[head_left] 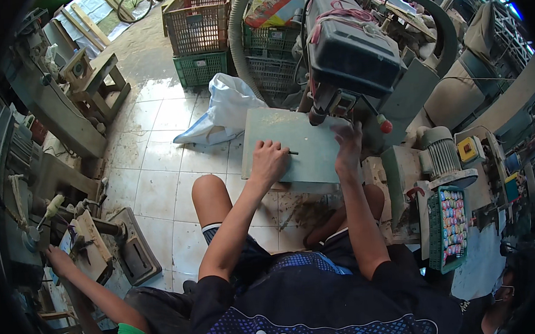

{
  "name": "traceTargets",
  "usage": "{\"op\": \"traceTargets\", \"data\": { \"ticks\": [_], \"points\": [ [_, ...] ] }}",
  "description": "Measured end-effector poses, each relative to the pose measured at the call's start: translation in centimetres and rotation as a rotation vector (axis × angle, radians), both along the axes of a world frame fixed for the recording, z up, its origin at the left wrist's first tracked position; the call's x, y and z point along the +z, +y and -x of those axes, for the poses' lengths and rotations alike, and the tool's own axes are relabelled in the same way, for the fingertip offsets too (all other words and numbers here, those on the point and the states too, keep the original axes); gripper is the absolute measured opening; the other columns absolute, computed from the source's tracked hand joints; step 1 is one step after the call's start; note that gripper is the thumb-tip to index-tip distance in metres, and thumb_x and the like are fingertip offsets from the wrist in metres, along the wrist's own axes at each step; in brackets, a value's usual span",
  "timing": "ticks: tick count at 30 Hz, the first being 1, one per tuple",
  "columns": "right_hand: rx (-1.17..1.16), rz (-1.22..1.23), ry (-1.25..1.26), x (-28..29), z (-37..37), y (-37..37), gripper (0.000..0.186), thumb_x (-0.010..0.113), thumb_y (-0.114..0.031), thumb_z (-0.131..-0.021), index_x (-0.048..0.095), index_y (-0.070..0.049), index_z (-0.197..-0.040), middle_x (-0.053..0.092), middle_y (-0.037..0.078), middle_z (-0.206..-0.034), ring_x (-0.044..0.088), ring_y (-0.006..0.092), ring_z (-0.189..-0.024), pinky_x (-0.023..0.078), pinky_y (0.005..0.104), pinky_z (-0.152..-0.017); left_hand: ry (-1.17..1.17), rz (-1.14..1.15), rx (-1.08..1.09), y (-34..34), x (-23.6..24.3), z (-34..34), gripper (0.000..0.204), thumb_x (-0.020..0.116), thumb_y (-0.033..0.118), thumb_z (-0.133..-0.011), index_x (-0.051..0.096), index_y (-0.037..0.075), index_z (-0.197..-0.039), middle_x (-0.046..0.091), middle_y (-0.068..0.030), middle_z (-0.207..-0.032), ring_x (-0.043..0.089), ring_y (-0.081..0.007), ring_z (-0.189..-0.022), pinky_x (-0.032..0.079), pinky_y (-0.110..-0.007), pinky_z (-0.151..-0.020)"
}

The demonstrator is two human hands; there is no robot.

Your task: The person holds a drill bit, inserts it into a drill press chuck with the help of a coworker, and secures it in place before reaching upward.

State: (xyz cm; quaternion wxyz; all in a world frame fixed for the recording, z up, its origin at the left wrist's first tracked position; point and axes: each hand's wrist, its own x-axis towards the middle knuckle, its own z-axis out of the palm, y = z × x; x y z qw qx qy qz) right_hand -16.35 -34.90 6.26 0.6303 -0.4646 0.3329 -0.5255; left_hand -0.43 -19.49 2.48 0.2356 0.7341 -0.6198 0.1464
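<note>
A pale green flat board (316, 164) lies in front of me, under the head of a drill-press-like machine (352, 51). My left hand (270, 160) rests on the board's left part with its fingers curled in. A short dark strip (293, 152) shows just beside its thumb side; whether the hand grips it, I cannot tell. My right hand (348, 142) is raised over the board's right side, close to the machine's spindle (318, 113), and motion smears its fingers. A lever with a red knob (385, 125) sticks out to the right of that hand.
A white sack (227, 111) slumps behind the board, before stacked crates (199, 24). At right stand a motor (441, 153) and a green basket of colourful small items (449, 229). Another person's arm (104, 293) works at a machine on the left.
</note>
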Motion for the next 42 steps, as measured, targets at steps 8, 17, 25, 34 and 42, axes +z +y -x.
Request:
{"op": "traceTargets", "data": {
  "ticks": [8, 17, 25, 34, 42],
  "points": [
    [0.051, 0.733, 0.576, -1.7, -1.1, 0.1, 0.048, 0.044, -0.034, -0.100, 0.034, -0.017, -0.144, 0.041, 0.003, -0.144, 0.037, 0.0148, -0.133, 0.029, 0.0444, -0.106, 0.407, 0.521, 0.120, 0.4, 0.9, -0.7, 0.015, 0.068, 0.012, -0.082, 0.073, 0.012, -0.096, 0.060, -0.0040, -0.080, 0.055, -0.0232, -0.081, 0.040, -0.034, -0.079],
    [0.022, 0.079, -0.070, -2.0, 0.4, 0.5, 0.036, 0.039, -0.033, -0.102, 0.062, -0.011, -0.119, 0.044, 0.006, -0.135, 0.045, 0.0163, -0.122, 0.033, 0.0356, -0.103, 1.340, 1.004, 0.116, 5.5, 2.9, -2.2, 0.019, 0.059, 0.009, -0.095, 0.065, -0.004, -0.108, 0.068, -0.0056, -0.093, 0.062, -0.0122, -0.085, 0.049, -0.025, -0.081],
    [0.140, 0.398, 0.093, -1.3, -0.7, 0.8, 0.050, 0.038, -0.034, -0.103, 0.037, -0.001, -0.140, 0.059, 0.011, -0.113, 0.054, 0.0204, -0.109, 0.038, 0.0391, -0.099, 1.463, 0.853, 0.103, 7.4, 1.3, -1.0, 0.024, 0.060, 0.015, -0.095, 0.064, -0.005, -0.109, 0.067, -0.0070, -0.086, 0.060, -0.0119, -0.078, 0.050, -0.027, -0.075],
    [0.280, 0.291, 0.104, 0.3, 0.0, -0.6, 0.057, 0.030, -0.048, -0.102, 0.052, -0.002, -0.126, 0.055, 0.015, -0.130, 0.048, 0.0243, -0.125, 0.025, 0.0471, -0.109, 2.142, 1.052, -0.451, 6.4, -4.9, -12.6, 0.023, 0.060, 0.018, -0.095, 0.063, 0.000, -0.109, 0.067, -0.0071, -0.091, 0.063, -0.0162, -0.079, 0.052, -0.029, -0.075],
    [0.491, 0.584, 0.248, 1.1, 1.4, 4.1, 0.060, 0.025, -0.051, -0.102, 0.054, -0.004, -0.126, 0.056, 0.017, -0.131, 0.043, 0.0258, -0.132, 0.016, 0.0503, -0.116, 2.138, 0.967, -0.503, 6.3, -5.6, -13.3, 0.025, 0.058, 0.020, -0.096, 0.061, 0.001, -0.113, 0.068, -0.0055, -0.091, 0.063, -0.0149, -0.080, 0.052, -0.029, -0.076]
  ]
}}
